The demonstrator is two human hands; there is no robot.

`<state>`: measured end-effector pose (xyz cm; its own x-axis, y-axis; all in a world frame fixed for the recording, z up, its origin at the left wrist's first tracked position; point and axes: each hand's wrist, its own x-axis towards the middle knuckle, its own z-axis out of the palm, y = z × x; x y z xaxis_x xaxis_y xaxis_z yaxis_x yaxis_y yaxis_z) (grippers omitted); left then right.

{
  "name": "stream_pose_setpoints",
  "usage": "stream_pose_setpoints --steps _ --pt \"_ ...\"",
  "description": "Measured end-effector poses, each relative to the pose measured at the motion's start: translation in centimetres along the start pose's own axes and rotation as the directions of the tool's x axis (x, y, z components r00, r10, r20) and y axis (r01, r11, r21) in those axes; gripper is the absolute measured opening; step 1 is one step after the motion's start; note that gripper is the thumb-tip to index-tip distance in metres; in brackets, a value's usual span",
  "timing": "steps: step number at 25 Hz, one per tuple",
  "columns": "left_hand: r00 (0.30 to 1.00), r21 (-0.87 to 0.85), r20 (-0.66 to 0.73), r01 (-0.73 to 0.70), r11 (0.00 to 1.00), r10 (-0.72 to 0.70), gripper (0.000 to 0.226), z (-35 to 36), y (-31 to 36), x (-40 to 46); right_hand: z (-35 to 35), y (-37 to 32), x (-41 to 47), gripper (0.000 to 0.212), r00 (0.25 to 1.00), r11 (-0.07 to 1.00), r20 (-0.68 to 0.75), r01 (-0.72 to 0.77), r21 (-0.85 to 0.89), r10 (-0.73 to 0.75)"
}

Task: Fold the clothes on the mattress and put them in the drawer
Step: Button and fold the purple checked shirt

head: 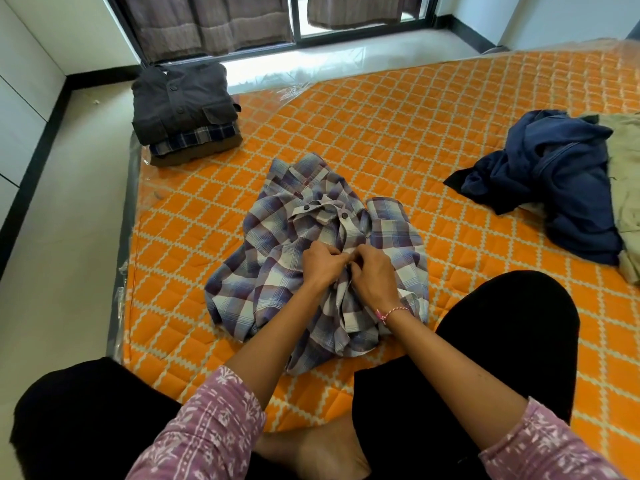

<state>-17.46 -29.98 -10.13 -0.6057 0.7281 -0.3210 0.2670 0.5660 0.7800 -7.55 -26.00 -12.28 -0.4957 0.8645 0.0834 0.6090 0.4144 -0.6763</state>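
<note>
A purple-and-white plaid shirt (277, 244) lies rumpled on the orange quilted mattress (398, 133), collar away from me. My left hand (320, 263) and my right hand (372, 275) meet at the shirt's front placket, both pinching the fabric where the two edges come together. A stack of folded clothes (183, 112), dark grey shirt on top, sits at the mattress's far left corner. A crumpled navy garment (554, 174) and a beige garment (627, 188) lie unfolded at the right.
My crossed legs in black trousers (502, 341) rest on the mattress just in front of the shirt. White floor (69, 237) runs along the left of the mattress. Curtains (207, 22) and a window frame stand at the back.
</note>
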Motion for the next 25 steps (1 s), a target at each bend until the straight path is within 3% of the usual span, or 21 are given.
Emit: stream_pose_setpoints --steps 4,6,7,9,10,11,13,15,17,19,20,22,23,24,25 --pt "0.998 -0.192 -0.068 -0.003 0.981 -0.01 0.02 0.5 -0.7 -0.2 -0.3 0.0 0.2 0.009 0.997 0.986 -0.022 -0.068 0.149 0.072" --pt "0.998 -0.238 -0.068 -0.033 0.971 0.017 0.025 0.3 -1.0 -0.2 -1.0 -0.3 0.7 0.014 0.979 0.921 0.108 -0.199 0.334 0.172" --pt "0.998 -0.259 -0.054 -0.057 0.964 0.045 0.03 0.2 -1.1 -0.1 -1.5 -0.3 1.1 0.017 0.944 0.831 0.234 -0.319 0.455 0.234" --pt "0.995 -0.294 -0.01 -0.102 0.95 0.104 0.039 0.0 -1.3 0.0 -2.8 -0.1 2.0 0.017 0.784 0.506 0.55 -0.612 0.608 0.287" --pt "0.991 -0.302 0.011 -0.124 0.945 0.133 0.04 -0.1 -1.3 0.0 -3.6 0.1 2.4 0.016 0.696 0.365 0.665 -0.713 0.598 0.27" --pt "0.986 -0.307 0.036 -0.144 0.941 0.163 0.038 -0.2 -1.5 0.0 -4.1 0.3 2.6 0.013 0.634 0.312 0.732 -0.768 0.559 0.249" --pt "0.973 -0.306 0.093 -0.176 0.935 0.214 0.03 -0.5 -1.5 0.3 -4.8 0.6 3.2 0.009 0.609 0.397 0.762 -0.769 0.5 0.219" --pt "0.96 -0.281 0.143 -0.195 0.94 0.242 0.022 -0.8 -1.4 0.6 -5.0 0.4 3.8 0.008 0.663 0.536 0.723 -0.689 0.488 0.193" --pt "0.96 -0.259 0.143 -0.197 0.945 0.24 0.022 -1.1 -0.9 0.7 -5.1 0.5 4.6 0.008 0.678 0.595 0.716 -0.649 0.474 0.168" --pt "0.936 -0.258 0.298 -0.112 0.96 0.189 0.017 -2.0 -0.2 0.4 -5.8 0.9 5.1 0.012 0.577 0.616 0.809 -0.678 0.401 0.109" --pt "0.868 -0.236 0.475 -0.034 0.971 0.146 0.011 -2.8 0.1 0.1 -6.4 1.1 5.2 0.014 0.473 0.667 0.878 -0.677 0.312 0.069" --pt "0.608 -0.063 0.794 0.058 0.996 0.015 0.005 -4.9 0.4 -0.2 -7.8 0.8 5.1 0.015 0.256 0.836 0.964 -0.542 0.079 0.075" --pt "0.537 0.015 0.843 0.043 0.999 -0.036 0.006 -6.1 0.6 0.0 -8.2 0.5 5.4 0.016 0.222 0.908 0.966 -0.418 -0.026 0.13" --pt "0.563 0.037 0.825 0.039 0.999 -0.053 0.006 -7.1 0.9 0.7 -8.4 0.1 6.0 0.016 0.29 0.949 0.939 -0.302 -0.096 0.187" --pt "0.669 -0.007 0.742 0.056 0.998 -0.032 0.006 -8.0 1.3 1.4 -8.2 -0.4 6.8 0.015 0.439 0.966 0.874 -0.234 -0.111 0.207"
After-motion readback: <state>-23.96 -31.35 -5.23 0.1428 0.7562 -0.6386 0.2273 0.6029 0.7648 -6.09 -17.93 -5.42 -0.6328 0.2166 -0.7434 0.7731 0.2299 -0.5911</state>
